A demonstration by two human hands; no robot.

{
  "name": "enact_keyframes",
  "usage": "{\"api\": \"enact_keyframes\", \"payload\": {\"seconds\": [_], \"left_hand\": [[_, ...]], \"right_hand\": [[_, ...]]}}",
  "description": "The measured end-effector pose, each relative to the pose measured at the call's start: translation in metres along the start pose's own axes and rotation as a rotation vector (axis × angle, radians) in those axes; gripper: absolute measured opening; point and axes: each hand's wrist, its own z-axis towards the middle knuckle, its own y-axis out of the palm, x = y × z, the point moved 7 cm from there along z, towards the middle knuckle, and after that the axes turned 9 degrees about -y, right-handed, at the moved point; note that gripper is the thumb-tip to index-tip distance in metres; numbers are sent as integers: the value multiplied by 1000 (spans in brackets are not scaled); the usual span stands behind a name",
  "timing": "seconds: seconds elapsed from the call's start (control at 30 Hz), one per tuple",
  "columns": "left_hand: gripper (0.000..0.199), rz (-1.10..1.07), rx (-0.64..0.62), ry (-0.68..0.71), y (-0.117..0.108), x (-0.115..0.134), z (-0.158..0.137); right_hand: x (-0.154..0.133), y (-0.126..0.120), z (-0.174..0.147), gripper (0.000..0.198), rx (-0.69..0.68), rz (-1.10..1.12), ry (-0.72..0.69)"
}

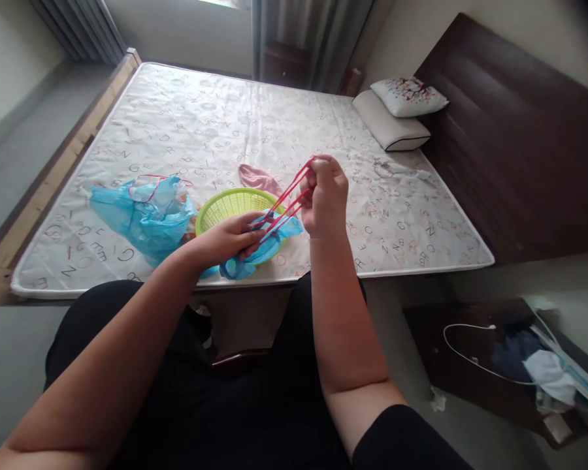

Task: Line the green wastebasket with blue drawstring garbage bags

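Lettered mattress (294, 124) bears most of the goods and fills most of the view; I take it as my work surface, with my legs (85, 320) up against its near side. Blue bag (154, 222) slumps on the left, a thin red loop (153, 194) on its top. Green basket (224, 206) sits just beside it, straight ahead of me, probably so both stay in easy reach. Loose blue plastic (288, 228) drapes over the basket's near right side, under my hands. Right hand (323, 192) is raised, clenched on red strands (292, 187); left hand (240, 234) sits lower, over the basket, gripping their other end. Strands slant between the two, near straight; I judge the spread of the hands keeps them taut. Cannot tell whether the left fingers also hold plastic. Around: dark headboard (509, 130) at right; dark stand (451, 346) lower right; flowered pillow (406, 96) resting on plain pillow (385, 121) at the far corner; pink cloth (255, 177) behind the basket; white cloth (550, 375) and white cable (445, 336) on the stand. In the way: my left hand and the plastic mask much of the basket's inside.
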Motion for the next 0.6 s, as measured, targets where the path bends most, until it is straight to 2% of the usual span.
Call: {"api": "enact_keyframes", "payload": {"seconds": [0.07,0.23,0.3,0.4,0.6], "left_hand": [[39,51,43,5,-6,-2,2],[94,-47,217,144,-16,19,-10],[99,-115,265,193,-14,29,-17],[87,-148,282,240,-8,39,-22],[46,-27,258,318,-4,41,-20]], "right_hand": [[0,2,-3,42,14,22,40],[-1,15,-8,42,-64,83,74],[-1,19,-9,43,-113,79,74],[-1,24,-11,45,-153,99,92],[-6,31,-19,56,-294,90,181]]}}
